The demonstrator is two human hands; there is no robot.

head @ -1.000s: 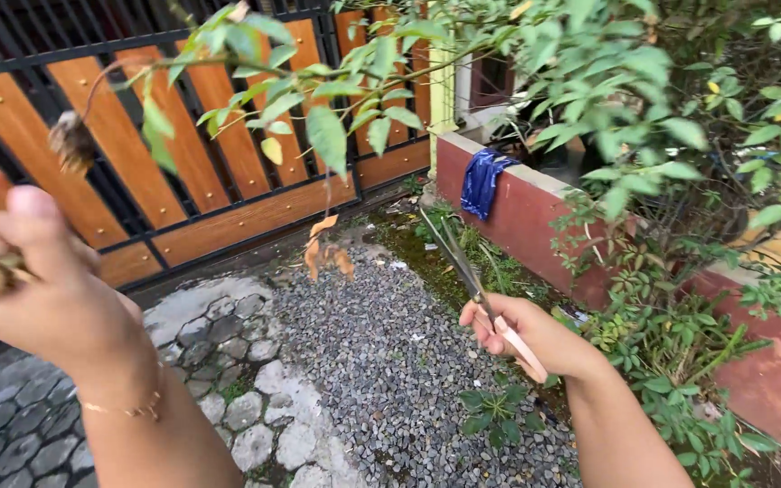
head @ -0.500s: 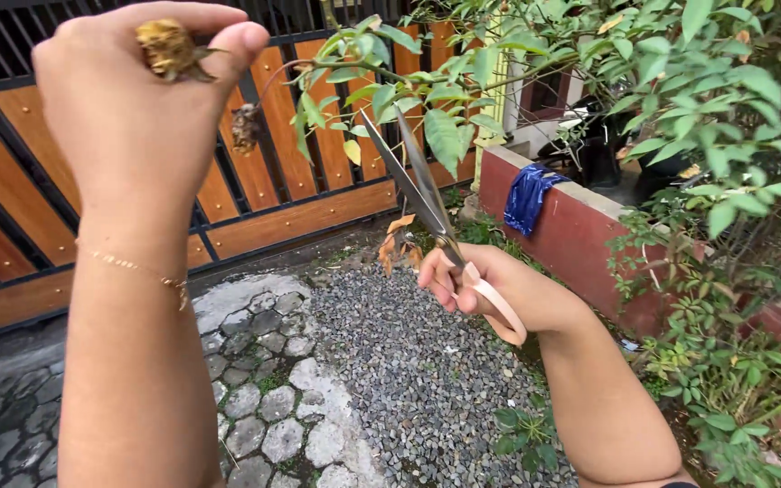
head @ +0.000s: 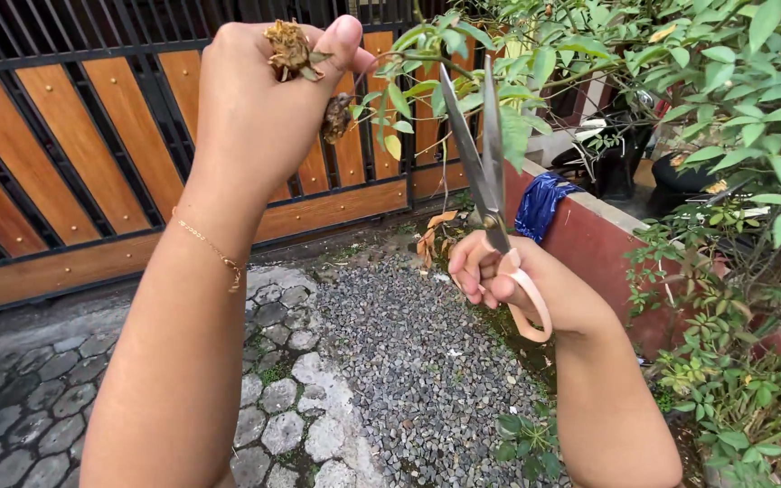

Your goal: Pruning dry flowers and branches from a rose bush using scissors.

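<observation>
My left hand is raised high and pinches a dried brown flower head between thumb and fingers. Just right of it a second withered bloom hangs from a thin green stem. My right hand grips pink-handled scissors. Their long steel blades point upward and stand slightly apart, next to the leafy stem and close to the hanging bloom.
A green shrub fills the upper right above a low red planter wall with a blue cloth draped on it. A gate of orange wooden slats and black bars stands behind. Gravel and cobblestones lie below.
My left hand rose from the lower left to the top centre with the dried flower. My right hand lifted the scissors up toward the hanging withered bloom.
</observation>
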